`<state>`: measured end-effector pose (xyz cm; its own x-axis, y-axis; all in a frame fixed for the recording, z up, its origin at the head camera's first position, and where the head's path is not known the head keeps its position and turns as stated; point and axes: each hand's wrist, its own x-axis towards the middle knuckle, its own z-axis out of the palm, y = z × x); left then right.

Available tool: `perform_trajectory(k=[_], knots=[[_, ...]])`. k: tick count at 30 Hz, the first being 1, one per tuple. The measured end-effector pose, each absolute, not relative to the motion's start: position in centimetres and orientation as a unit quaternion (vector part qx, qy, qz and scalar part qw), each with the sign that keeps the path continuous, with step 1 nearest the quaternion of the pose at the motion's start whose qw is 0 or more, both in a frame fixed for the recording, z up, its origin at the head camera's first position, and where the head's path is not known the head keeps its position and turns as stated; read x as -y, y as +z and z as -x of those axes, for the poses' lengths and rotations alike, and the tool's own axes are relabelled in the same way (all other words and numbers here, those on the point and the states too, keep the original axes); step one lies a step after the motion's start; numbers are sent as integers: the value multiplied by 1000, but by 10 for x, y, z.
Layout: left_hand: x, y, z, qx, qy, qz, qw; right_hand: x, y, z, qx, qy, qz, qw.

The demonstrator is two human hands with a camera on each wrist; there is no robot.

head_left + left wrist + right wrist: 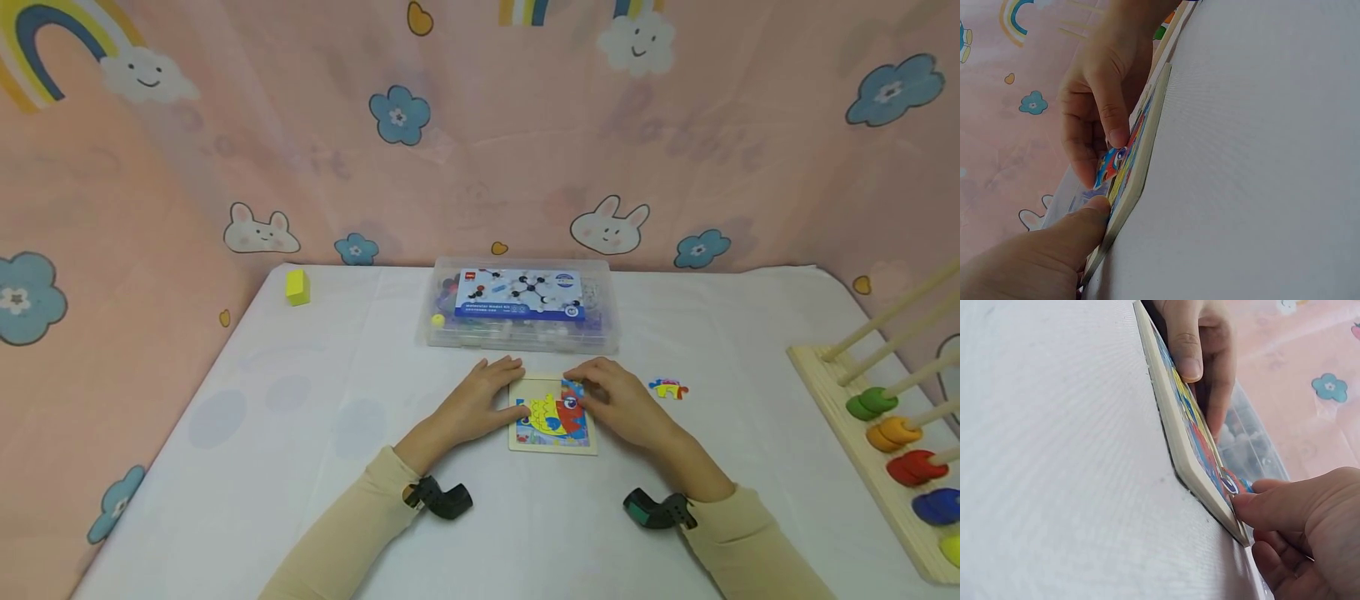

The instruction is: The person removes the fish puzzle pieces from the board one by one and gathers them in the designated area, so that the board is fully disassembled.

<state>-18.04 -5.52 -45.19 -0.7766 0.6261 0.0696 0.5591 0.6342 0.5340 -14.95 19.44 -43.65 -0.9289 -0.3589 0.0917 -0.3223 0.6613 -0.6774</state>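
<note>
A small wooden puzzle board (552, 451) with a yellow and red fish picture lies on the white table. My left hand (468, 404) holds it by its left side, the thumb over the picture and the fingers along the edge. Between thumb and fingers, my right hand (626, 406) pinches a blue and red puzzle piece (1109, 165) with the fish's eye. That piece is tilted at the upper right of the board, as the left wrist view shows. Bare wood shows at the board's upper left. Another puzzle piece (668, 388), yellow, red and blue, lies right of my right hand.
Behind the board stands a clear plastic box (517, 335) with a molecular model kit label. A yellow block (297, 287) sits at the back left. On the right is a wooden peg rack (847, 417) with coloured rings. A pink patterned cloth (480, 167) hangs behind the table.
</note>
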Motion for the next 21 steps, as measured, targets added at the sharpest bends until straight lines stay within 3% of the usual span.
perform_trajectory(k=[21], knots=[[55,-451,180,-902,274,-328,62,-233,-422,150,-919,-365,145,17]])
